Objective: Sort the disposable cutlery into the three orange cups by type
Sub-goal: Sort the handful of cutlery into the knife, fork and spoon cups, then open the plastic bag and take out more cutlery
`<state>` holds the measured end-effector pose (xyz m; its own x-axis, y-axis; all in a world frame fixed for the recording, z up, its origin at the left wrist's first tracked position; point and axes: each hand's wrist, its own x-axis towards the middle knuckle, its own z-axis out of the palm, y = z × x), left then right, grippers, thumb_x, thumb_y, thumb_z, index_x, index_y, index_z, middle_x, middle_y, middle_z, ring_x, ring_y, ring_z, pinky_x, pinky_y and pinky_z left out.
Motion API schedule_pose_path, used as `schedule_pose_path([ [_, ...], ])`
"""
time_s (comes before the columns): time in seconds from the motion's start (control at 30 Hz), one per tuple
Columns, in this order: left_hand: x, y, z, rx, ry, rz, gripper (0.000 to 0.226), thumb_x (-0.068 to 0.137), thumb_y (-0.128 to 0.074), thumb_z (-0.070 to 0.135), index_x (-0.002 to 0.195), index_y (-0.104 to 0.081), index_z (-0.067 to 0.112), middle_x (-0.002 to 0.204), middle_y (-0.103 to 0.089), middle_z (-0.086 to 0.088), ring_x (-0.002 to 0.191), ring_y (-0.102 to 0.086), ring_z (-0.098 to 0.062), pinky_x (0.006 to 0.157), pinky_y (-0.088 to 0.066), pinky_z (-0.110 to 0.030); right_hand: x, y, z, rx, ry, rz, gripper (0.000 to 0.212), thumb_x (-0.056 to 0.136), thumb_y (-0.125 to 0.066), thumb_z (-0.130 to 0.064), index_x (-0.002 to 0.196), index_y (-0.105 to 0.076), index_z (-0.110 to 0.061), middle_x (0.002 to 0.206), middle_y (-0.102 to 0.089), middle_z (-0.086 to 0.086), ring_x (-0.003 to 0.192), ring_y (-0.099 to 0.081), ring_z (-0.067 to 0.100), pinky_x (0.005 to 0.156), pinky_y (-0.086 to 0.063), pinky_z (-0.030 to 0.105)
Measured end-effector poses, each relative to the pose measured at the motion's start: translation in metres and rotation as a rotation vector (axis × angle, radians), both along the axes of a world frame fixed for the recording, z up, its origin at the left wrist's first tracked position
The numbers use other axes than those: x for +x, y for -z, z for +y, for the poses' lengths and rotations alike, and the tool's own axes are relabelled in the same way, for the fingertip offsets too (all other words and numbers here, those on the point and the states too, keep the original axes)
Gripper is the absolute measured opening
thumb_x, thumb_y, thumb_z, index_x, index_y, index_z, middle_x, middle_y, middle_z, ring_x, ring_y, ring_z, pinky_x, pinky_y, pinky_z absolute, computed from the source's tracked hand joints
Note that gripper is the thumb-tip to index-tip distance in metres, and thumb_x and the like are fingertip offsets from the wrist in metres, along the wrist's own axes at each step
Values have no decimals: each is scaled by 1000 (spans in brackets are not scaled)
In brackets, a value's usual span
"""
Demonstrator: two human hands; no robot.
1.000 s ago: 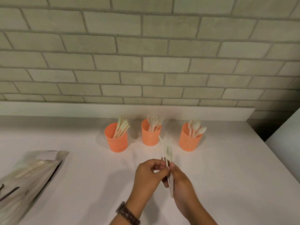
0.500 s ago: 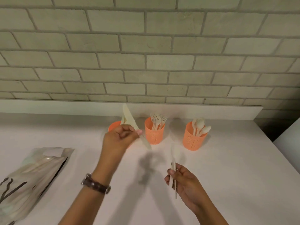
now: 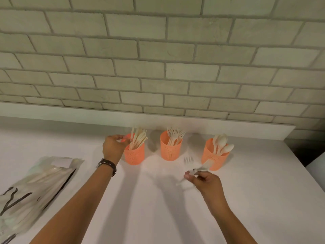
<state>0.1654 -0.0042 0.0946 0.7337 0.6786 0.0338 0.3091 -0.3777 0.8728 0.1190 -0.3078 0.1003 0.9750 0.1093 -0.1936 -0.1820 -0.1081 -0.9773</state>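
Three orange cups stand in a row near the wall. The left cup [image 3: 134, 156] holds knives, the middle cup [image 3: 170, 151] forks, the right cup [image 3: 212, 158] spoons. My left hand [image 3: 114, 147] is at the left cup's rim, its fingertips pinched at the leftmost knife [image 3: 132, 133], which stands upright in the cup. My right hand [image 3: 205, 182] is in front of the right cup. It grips a blurred white fork [image 3: 189, 161] together with a second blurred piece [image 3: 208, 164] that looks like a spoon.
A crumpled plastic bag [image 3: 35, 187] with more cutlery lies at the left on the white counter [image 3: 149, 208]. A low white ledge [image 3: 228, 127] and a brick wall close off the back. The counter ends at the right.
My left hand has carried the knife from above the counter down into the left cup. My right hand has moved right toward the spoon cup, and its pieces have spread apart.
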Motion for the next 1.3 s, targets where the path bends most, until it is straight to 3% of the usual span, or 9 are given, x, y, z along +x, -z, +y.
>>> schedule_pose_path([
  [0.1,-5,1,-5,-16,-9,-12,30,71,-78,29,97,-70,15,106,-67,-16,98,-62,-33,80,-45,-32,34,-17,7,-86,3,-89,19,72,-79,-12,61,-66,-2,55,-57,4,38,-48,9,46,-41,19],
  [0.17,-12,-4,-14,-34,2,-30,26,74,-75,29,96,-69,18,103,-65,-24,85,-61,-33,72,-43,-31,60,-29,15,-110,-7,-121,26,75,-77,-11,59,-58,-2,49,-56,6,33,-53,8,41,-46,16],
  [0.33,-51,-27,-56,-114,95,-119,5,80,-70,24,80,-66,27,93,-67,2,73,-56,-12,60,-40,-16,119,-47,51,-132,-17,-238,31,78,-75,-10,62,-50,-1,51,-57,15,30,-55,7,36,-46,16],
  [0.4,-69,-36,-68,-146,127,-150,4,82,-69,21,79,-68,24,86,-67,10,61,-55,1,55,-39,-5,137,-43,68,-162,-7,-249,31,77,-77,-13,64,-51,-1,41,-56,6,27,-52,4,33,-43,14],
  [0.53,-96,-39,-67,-186,121,-148,6,82,-68,20,85,-71,15,48,-55,14,38,-42,0,40,-29,-6,151,-27,86,-445,-102,-223,38,76,-77,-24,62,-58,5,28,-48,-4,28,-50,1,37,-37,14],
  [0.7,-119,-33,-31,-171,135,-113,5,81,-68,26,79,-71,29,73,-66,-21,60,-47,-10,49,-33,-14,136,-13,77,-501,22,-290,31,72,-79,-18,89,-70,5,92,-71,18,66,-62,29,73,-54,37],
  [0.8,-130,-27,4,-148,147,-115,13,82,-68,27,73,-70,36,80,-69,-20,69,-52,-19,57,-37,-21,101,-11,80,-558,-72,-451,13,76,-75,-13,84,-74,-3,80,-68,5,69,-56,13,65,-41,25],
  [0.9,-142,-19,50,-115,149,-106,11,83,-66,25,76,-69,32,81,-71,-14,72,-55,-18,52,-38,-8,46,-4,99,-562,-125,-474,8,78,-73,-22,72,-72,-16,67,-62,-13,64,-55,-1,57,-36,13],
  [1.3,-232,10,256,91,141,52,12,85,-63,16,84,-70,26,86,-69,12,74,-62,-3,65,-41,0,-121,58,271,-470,-134,-108,24,80,-69,-36,57,-65,-32,64,-66,-11,47,-45,7,53,-38,13],
])
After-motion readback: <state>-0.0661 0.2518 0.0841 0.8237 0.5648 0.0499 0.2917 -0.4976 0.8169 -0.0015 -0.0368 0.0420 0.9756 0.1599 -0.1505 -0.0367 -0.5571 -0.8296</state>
